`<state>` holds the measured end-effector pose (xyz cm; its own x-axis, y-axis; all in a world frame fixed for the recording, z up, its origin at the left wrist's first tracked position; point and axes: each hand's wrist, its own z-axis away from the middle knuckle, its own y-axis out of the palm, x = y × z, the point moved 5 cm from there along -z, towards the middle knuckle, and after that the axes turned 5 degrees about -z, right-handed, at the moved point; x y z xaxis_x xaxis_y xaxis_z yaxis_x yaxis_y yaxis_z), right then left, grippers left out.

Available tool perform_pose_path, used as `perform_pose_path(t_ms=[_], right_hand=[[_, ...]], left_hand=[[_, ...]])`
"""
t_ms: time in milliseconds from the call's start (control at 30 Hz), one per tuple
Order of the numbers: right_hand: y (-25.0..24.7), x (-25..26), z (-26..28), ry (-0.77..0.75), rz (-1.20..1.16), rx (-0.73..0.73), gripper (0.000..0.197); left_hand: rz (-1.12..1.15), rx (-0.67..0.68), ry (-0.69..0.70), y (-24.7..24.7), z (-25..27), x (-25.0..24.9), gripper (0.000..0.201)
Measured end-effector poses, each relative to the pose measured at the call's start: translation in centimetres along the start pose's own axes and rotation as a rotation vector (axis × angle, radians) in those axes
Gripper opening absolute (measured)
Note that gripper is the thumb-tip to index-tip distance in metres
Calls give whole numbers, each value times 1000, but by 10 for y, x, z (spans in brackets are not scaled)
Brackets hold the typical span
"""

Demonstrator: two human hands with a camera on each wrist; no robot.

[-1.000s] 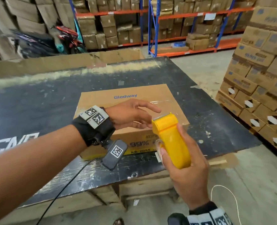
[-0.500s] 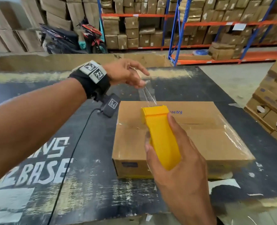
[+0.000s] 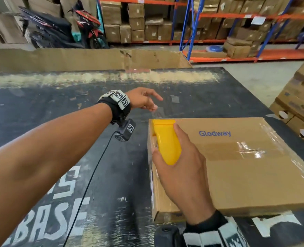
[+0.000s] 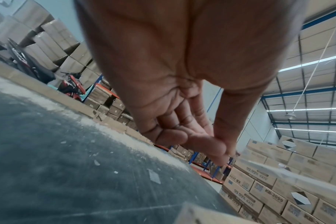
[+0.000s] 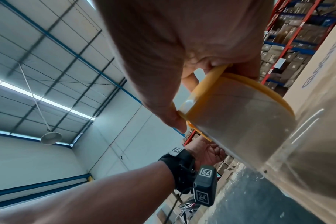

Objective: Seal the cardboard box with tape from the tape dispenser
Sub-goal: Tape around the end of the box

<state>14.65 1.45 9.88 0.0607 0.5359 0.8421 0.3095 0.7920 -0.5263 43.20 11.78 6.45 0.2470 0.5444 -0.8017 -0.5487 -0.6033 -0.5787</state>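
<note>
A brown "Glodway" cardboard box point(image 3: 236, 175) lies on the black table, clear tape shining along its top seam. My right hand point(image 3: 180, 168) grips the yellow tape dispenser point(image 3: 165, 139) over the box's far left corner; the right wrist view shows the clear tape roll point(image 5: 238, 121) inside it, beside the box point(image 5: 316, 75). My left hand point(image 3: 146, 102) hovers just beyond that corner, above the table. Its thumb and fingertips point(image 4: 219, 151) pinch the end of a short clear tape strip point(image 3: 157, 114) that runs back to the dispenser's mouth.
The black table point(image 3: 58, 122) stretches left and far of the box, with a cardboard sheet point(image 3: 87, 58) along its far edge. Stacked cartons point(image 3: 300, 104) stand on the right. Shelving racks point(image 3: 192, 29) and parked motorbikes point(image 3: 62, 31) fill the background.
My left hand has dropped from above the box to just past its far left corner, still pinching the tape. The dispenser has moved down with it to that corner, and the tape strip is shorter.
</note>
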Motion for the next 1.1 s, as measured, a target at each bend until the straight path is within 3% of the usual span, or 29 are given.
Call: perform_pose_path(t_ms=[300,467,533,633,700,867,1100], right_hand=[[26,-2,-27,98,71,24,80],[29,-4,-27,112,106,17,78],[28,-4,-26,112,113,15,77],[25,-5,-24,115,124,14,77],[21,-6,-22,119,137,21,76],[10,-5,3,111,210,99,71],[0,-8,33,86,231,124,71]], left_hand=[[20,11,-13,17,-25,44,36],[-1,137,-75,38,-20,69,32],[-25,102,-50,39,-14,75,29],[183,-20,16,35,4,72,29],[285,-9,43,39,21,65,33],[204,20,166,63,71,56,24],[10,-228,202,88,111,57,26]])
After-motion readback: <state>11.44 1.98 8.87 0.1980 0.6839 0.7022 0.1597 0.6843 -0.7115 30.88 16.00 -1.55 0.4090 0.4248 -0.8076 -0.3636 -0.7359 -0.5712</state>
